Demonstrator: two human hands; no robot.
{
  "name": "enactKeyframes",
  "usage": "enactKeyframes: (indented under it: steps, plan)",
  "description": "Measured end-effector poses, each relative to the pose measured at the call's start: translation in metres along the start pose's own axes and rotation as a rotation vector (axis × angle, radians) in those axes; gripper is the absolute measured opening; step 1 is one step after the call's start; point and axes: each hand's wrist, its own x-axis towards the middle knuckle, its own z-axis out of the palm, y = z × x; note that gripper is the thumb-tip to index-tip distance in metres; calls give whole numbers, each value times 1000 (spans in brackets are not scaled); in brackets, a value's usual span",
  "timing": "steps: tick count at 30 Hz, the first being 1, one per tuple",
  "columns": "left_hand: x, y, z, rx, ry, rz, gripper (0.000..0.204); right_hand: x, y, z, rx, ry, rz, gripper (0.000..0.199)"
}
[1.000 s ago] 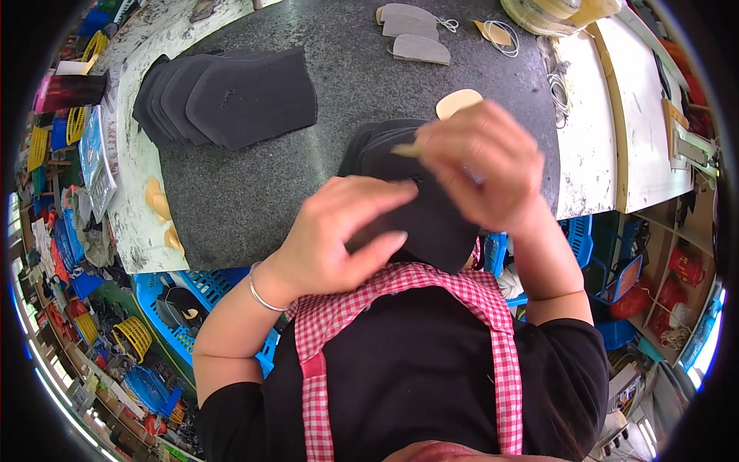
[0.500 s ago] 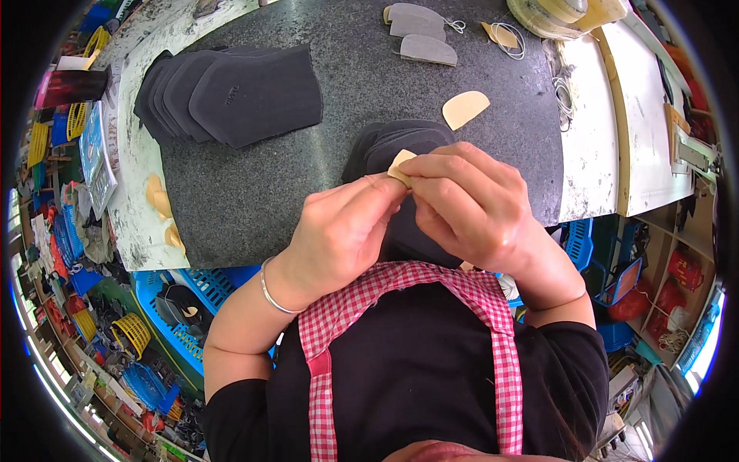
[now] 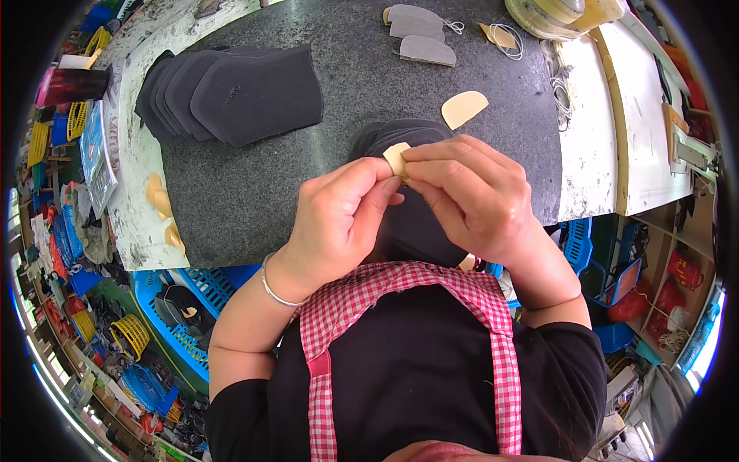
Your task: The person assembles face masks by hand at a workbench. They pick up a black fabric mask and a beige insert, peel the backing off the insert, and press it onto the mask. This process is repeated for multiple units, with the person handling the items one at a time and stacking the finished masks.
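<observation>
My left hand [image 3: 339, 219] and my right hand [image 3: 469, 196] meet above the near edge of a dark grey stone table [image 3: 346, 100]. Together their fingertips pinch a small tan half-round patch [image 3: 396, 158]. Under my hands lies a stack of black curved pieces [image 3: 404, 223], mostly hidden by them. Another tan half-round patch [image 3: 464, 108] lies flat on the table just beyond my right hand.
A fanned pile of black shaped sheets [image 3: 231, 92] lies at the far left of the table. Grey pieces [image 3: 416, 31] and a cord are at the far edge. A white side surface [image 3: 616, 131] is on the right. Blue crates [image 3: 192, 300] stand below the table.
My hands have come together from apart, and both now pinch the small tan patch at the fingertips; a second earlier my right hand held it alone, higher over the black stack.
</observation>
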Motion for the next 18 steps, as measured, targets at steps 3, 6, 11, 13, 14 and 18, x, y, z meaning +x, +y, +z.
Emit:
enactKeyframes:
  steps: [3,6,11,13,14,18]
  plan:
    - [0,-3,1,139,3,132,10,0,-3,-3,-63,-67,-37,23]
    - [1,-4,1,265,10,259,14,-1,-6,0,-97,-75,-41,24]
    - [5,2,0,144,-18,215,10,-1,-1,5,-1,-10,10,23]
    - [4,2,0,-75,-56,68,7,-1,-2,5,65,9,66,23]
    - [3,0,0,-146,-58,20,8,0,-3,4,99,18,92,23]
    - [5,-1,-5,-490,37,-199,19,-9,-5,-5,814,370,710,12]
